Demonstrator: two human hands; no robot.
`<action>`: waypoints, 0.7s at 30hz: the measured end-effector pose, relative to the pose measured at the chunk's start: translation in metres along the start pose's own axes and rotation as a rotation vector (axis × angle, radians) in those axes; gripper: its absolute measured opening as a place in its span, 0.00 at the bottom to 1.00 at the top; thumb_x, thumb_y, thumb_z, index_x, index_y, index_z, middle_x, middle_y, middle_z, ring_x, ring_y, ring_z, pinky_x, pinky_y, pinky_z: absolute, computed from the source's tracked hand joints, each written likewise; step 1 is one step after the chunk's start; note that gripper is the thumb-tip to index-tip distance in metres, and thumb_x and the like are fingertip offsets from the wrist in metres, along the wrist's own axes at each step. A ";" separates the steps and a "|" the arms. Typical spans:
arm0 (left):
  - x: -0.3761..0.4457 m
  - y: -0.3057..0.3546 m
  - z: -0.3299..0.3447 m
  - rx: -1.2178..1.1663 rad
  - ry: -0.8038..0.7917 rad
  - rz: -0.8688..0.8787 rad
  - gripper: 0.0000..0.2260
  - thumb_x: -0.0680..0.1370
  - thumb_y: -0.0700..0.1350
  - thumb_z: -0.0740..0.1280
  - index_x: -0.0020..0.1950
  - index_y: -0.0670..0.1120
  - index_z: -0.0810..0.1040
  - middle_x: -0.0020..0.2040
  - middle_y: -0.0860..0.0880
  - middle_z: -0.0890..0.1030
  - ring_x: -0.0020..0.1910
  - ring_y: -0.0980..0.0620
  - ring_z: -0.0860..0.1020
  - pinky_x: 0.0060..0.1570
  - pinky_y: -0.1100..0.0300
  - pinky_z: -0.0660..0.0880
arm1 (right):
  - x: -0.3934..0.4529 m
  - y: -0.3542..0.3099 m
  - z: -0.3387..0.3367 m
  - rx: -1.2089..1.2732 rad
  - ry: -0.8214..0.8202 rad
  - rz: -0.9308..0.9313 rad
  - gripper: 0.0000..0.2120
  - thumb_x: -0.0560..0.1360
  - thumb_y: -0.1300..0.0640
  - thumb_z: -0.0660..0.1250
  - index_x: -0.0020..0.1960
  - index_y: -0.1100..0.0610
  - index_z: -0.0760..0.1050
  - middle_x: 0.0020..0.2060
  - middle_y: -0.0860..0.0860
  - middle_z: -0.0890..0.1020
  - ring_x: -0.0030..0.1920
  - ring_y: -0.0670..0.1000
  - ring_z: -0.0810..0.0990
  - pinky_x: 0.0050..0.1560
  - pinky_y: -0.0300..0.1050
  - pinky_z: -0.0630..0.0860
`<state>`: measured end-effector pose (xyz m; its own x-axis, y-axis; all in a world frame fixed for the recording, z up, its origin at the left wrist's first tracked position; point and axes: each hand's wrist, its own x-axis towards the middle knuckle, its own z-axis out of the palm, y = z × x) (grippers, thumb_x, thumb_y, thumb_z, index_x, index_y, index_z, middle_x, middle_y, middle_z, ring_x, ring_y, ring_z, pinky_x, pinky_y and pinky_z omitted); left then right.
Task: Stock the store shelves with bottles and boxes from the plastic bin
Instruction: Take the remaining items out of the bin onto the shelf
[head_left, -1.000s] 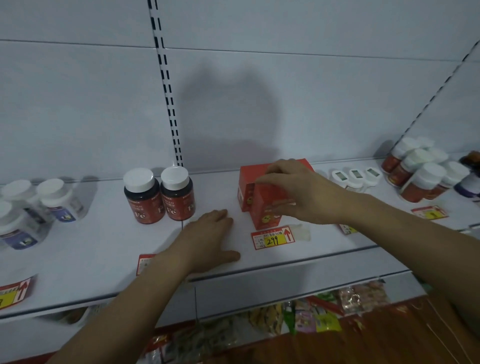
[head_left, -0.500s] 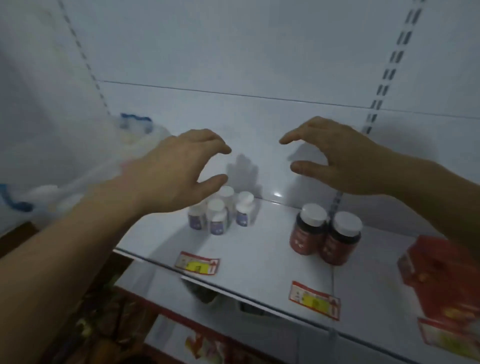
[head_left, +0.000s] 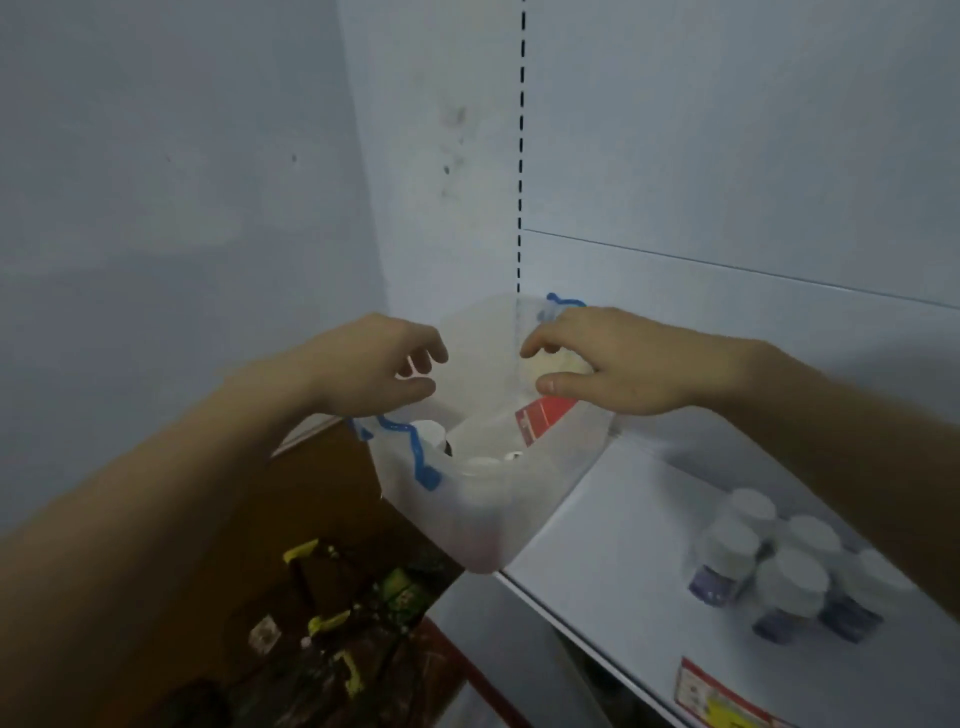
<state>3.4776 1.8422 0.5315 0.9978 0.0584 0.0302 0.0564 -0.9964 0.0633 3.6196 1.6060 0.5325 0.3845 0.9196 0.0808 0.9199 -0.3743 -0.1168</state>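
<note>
Your left hand (head_left: 382, 364) hovers over the bin (head_left: 467, 499) at the shelf's (head_left: 613, 545) end, fingers loosely curled, holding nothing; the bin holds white-capped bottles and a red box (head_left: 543, 418). Your right hand (head_left: 608, 358) reaches in, half open, also unladen; purple-labelled bottles (head_left: 774, 566) stand stocked, so stocking appears partly done.

One head-worn camera looks forward and down from close above the plastic bin (head_left: 483, 499), which sits mid-frame. The shelf (head_left: 613, 551) runs off to the bin's lower right, the wall (head_left: 182, 182) to its left.
</note>
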 end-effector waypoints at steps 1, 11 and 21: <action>0.006 -0.005 0.003 0.013 -0.074 -0.009 0.17 0.80 0.53 0.67 0.68 0.51 0.74 0.60 0.53 0.80 0.53 0.55 0.80 0.56 0.57 0.78 | 0.017 -0.005 0.005 -0.004 -0.048 0.008 0.20 0.79 0.39 0.62 0.69 0.44 0.72 0.58 0.46 0.76 0.55 0.47 0.74 0.60 0.47 0.73; 0.085 -0.017 0.068 0.057 -0.788 -0.061 0.26 0.78 0.48 0.70 0.75 0.52 0.68 0.74 0.47 0.69 0.71 0.41 0.68 0.69 0.40 0.70 | 0.098 -0.049 0.059 -0.034 -0.762 0.113 0.26 0.74 0.42 0.71 0.67 0.52 0.74 0.42 0.48 0.81 0.40 0.49 0.81 0.35 0.38 0.81; 0.050 -0.048 -0.020 -0.199 -0.338 0.089 0.16 0.79 0.54 0.68 0.66 0.62 0.69 0.58 0.53 0.78 0.49 0.52 0.81 0.50 0.51 0.81 | 0.093 -0.058 0.069 -0.082 -0.738 0.073 0.20 0.79 0.46 0.65 0.63 0.59 0.77 0.47 0.51 0.81 0.43 0.48 0.78 0.37 0.40 0.74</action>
<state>3.5237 1.8946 0.5502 0.9553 -0.0843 -0.2832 -0.0056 -0.9635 0.2678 3.5965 1.7210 0.4783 0.3197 0.7222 -0.6133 0.9078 -0.4190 -0.0201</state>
